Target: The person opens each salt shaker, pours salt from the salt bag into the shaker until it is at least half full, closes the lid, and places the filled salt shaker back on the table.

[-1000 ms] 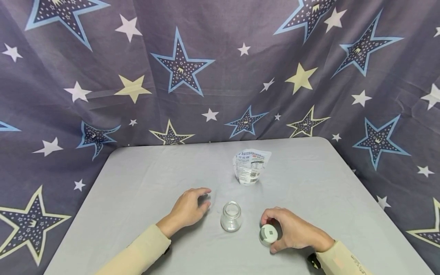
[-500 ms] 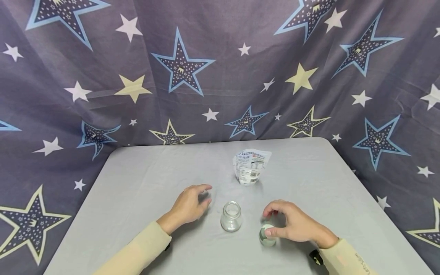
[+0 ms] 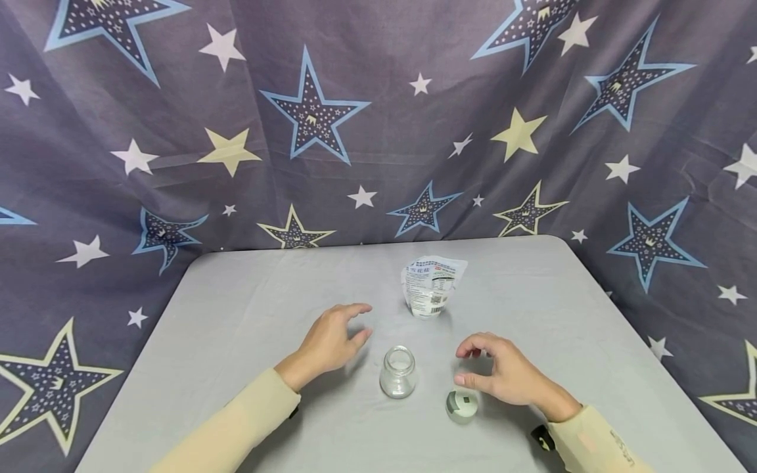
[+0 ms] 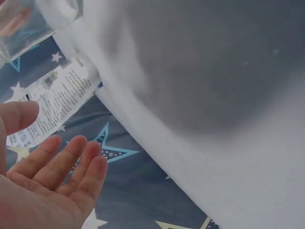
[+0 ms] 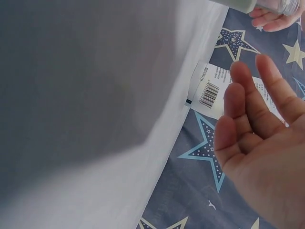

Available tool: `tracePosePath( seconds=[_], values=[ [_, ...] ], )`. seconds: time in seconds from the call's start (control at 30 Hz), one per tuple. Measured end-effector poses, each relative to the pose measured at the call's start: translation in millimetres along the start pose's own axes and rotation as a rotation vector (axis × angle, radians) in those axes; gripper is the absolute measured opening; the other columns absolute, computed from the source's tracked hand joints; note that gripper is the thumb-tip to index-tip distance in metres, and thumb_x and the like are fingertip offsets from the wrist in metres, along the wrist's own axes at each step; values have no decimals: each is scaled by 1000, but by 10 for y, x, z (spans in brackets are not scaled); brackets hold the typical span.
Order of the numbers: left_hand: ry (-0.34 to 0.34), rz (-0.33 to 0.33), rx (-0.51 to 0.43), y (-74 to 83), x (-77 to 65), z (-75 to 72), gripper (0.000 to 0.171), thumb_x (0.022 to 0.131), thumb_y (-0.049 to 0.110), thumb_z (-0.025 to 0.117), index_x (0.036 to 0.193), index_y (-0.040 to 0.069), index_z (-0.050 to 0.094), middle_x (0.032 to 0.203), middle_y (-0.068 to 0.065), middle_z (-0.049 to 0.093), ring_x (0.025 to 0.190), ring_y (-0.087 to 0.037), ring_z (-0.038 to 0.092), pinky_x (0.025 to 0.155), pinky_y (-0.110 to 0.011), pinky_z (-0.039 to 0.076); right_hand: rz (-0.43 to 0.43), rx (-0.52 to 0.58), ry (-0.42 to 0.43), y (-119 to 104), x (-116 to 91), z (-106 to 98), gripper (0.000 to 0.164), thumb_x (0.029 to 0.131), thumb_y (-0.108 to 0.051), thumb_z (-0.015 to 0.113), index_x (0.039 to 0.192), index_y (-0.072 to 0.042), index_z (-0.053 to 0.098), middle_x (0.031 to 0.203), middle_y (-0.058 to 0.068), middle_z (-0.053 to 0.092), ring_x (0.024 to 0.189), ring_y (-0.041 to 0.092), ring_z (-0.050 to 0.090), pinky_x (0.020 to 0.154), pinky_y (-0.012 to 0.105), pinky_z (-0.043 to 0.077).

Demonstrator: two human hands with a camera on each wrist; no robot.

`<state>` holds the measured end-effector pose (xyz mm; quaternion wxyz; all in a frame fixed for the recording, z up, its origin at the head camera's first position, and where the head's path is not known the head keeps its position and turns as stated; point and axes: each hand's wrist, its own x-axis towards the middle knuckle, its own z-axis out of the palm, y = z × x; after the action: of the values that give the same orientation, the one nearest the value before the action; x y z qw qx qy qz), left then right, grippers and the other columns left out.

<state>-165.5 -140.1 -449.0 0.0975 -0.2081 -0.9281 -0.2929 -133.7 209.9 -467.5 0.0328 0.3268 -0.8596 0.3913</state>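
A clear glass jar (image 3: 398,373) without a lid stands upright near the middle of the table. To its right sits a pale green and white round lid (image 3: 462,406). My right hand (image 3: 503,371) hovers just above and behind that lid, fingers loosely bent, holding nothing. On the jar's left my left hand (image 3: 330,338) is held with thumb and fingers apart, touching nothing. Beyond both hands a white printed pouch (image 3: 432,287) stands upright; its barcode label (image 5: 209,94) shows in the right wrist view.
The table (image 3: 266,289) has a light grey cover. A dark curtain (image 3: 378,131) patterned with stars hangs behind and beside it.
My right hand has let go of the lid and lifted away from it, up and slightly back. My left hand has moved forward a little toward the pouch.
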Motion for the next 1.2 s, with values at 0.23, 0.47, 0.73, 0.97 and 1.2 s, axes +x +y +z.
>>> tracePosePath(
  seconds=[0.23, 0.47, 0.73, 0.97, 1.2],
  values=[
    [25, 29, 2, 81, 74, -31, 46, 89, 24, 80, 132, 11, 68, 127, -8, 71, 117, -30, 65, 99, -48, 51, 48, -41, 86, 2, 19, -27, 43, 78, -32, 91, 111, -19, 67, 104, -7, 69, 95, 25, 63, 82, 45, 51],
    [39, 53, 15, 166, 186, -85, 48, 90, 29, 80, 133, 10, 67, 128, -8, 70, 118, -29, 65, 99, -48, 51, 68, -55, 153, 7, 50, -35, 53, 72, -30, 95, 115, -17, 66, 108, -11, 68, 96, 26, 63, 82, 44, 52],
    [49, 93, 46, 268, 311, -172, 52, 91, 34, 79, 135, 10, 66, 129, -10, 69, 119, -28, 64, 99, -47, 51, 98, -62, 187, 33, 91, -35, 61, 71, -32, 95, 120, -13, 65, 112, -5, 69, 99, 28, 63, 84, 45, 52],
    [70, 126, 60, 313, 401, -206, 52, 90, 34, 80, 134, 9, 66, 128, -10, 70, 118, -29, 64, 98, -47, 52, 117, -71, 215, 39, 134, -39, 64, 71, -32, 96, 122, -11, 64, 114, -2, 69, 100, 29, 63, 84, 45, 51],
    [89, 148, 61, 356, 488, -246, 55, 90, 34, 80, 134, 5, 64, 134, -12, 65, 125, -30, 60, 105, -46, 47, 145, -61, 234, 77, 168, -34, 71, 69, -31, 97, 127, -9, 62, 116, 1, 69, 104, 31, 64, 87, 47, 50]
  ],
)
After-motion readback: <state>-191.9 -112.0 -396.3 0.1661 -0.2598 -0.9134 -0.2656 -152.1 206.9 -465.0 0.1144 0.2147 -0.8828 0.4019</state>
